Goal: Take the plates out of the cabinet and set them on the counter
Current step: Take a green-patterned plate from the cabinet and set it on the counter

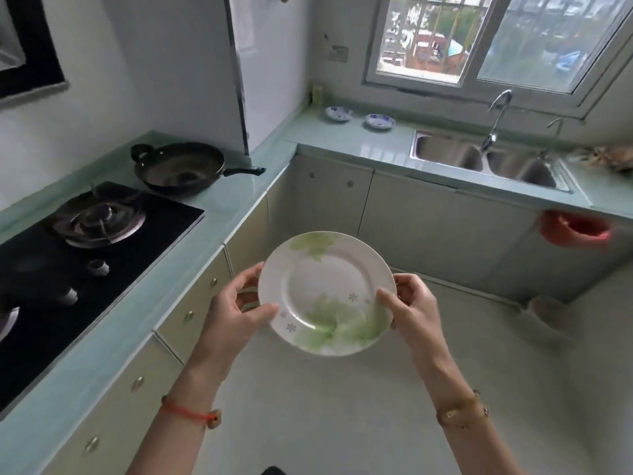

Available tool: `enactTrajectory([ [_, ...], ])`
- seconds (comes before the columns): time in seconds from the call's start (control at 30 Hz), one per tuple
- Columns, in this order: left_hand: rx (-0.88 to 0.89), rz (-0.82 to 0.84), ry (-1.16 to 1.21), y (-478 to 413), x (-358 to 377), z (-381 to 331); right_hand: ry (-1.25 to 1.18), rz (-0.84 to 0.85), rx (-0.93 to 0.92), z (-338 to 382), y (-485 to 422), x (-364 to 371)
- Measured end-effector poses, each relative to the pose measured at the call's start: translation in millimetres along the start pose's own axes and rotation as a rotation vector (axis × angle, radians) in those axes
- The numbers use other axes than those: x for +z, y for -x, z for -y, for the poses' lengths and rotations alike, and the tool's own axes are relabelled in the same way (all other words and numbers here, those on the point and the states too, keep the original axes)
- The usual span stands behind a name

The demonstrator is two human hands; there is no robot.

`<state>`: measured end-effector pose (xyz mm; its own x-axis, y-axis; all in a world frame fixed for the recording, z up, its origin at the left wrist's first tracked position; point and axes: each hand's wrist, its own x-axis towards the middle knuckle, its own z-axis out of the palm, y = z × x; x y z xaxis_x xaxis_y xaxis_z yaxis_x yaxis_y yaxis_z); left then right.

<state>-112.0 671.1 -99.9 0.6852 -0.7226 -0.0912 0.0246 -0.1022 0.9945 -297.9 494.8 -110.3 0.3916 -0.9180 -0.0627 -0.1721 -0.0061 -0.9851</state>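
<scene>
I see the plate (327, 292) held up in mid-air over the floor (342, 406), clear of every surface, its face tipped a little toward me. It is white with pale green leaf prints at the top and bottom of the rim. My left hand (236, 311) clamps its left edge, thumb on top and fingers curled beneath; my right hand (412, 303) clamps the right edge the same way. A red cord (186, 411) circles the left wrist and a gold bracelet (460, 411) the right.

The counter (212, 221) runs along my left and turns across the far wall under the window (479, 39). On the left run sits a black stove (68, 252), with a dark pan (180, 166) just beyond it, handle pointing right. On the far run, two small blue-patterned dishes (359, 117) rest side by side, apart from each other, left of the sink (486, 159). A tap (496, 114) rises behind the sink's two basins.

Below the counter the cabinet doors (342, 200) I can see are shut. Something red (575, 231) hangs under the counter edge at right, too blurred for me to identify.
</scene>
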Motion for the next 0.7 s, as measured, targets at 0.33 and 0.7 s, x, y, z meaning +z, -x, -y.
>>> enactTrajectory([
  [0.33,0.001,0.049,-0.051,-201,55,-19,-0.040,-0.034,0.040,0,-190,8],
  [0.7,0.005,0.140,-0.112,-467,106,-67,-0.020,-0.136,0.055,35,-437,44],
])
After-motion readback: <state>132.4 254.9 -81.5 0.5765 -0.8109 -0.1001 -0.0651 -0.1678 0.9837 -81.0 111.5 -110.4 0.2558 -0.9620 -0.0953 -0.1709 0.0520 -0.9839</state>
